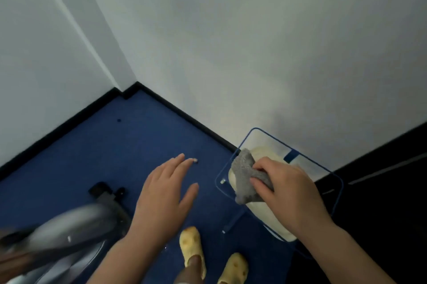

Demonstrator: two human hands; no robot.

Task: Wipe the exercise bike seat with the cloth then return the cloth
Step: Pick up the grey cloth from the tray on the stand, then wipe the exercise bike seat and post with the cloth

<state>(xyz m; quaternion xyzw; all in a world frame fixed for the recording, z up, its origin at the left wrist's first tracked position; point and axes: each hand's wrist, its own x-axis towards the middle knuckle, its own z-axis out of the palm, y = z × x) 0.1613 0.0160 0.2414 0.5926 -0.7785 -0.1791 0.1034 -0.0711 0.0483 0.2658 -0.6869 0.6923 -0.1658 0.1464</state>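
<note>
Walls (231, 41): two pale walls meet in a corner far behind the clear table, edged at the floor by a black skirting strip.
Carpet (143, 136): deep blue, spreading out to the left of the clear table and under it.
Dark unit (381, 191): a black surface just to the right of the clear table; what it is cannot be told.
Exercise bike (69, 233): grey body, blurred, low and well to the left of the clear table; its seat cannot be made out.
Clear table (337, 191): a see-through top with a blue-looking rim and rounded corners, standing against the wall.
Cream object (265, 212): pale and rounded, seen through the clear table; unclear whether it lies on or under the top.
Right hand (291, 191): over the clear table, fingers closed tight around the cloth.
Left hand (166, 191): to the left of the clear table, above the carpet, palm down, fingers spread wide, holding nothing.
Cloth (247, 177): grey, fluffy, bunched in the right hand, both ends hanging free above the near-left part of the clear table.
Slippers (191, 249): yellow with holes, on the feet, on the carpet below and left of the clear table.
</note>
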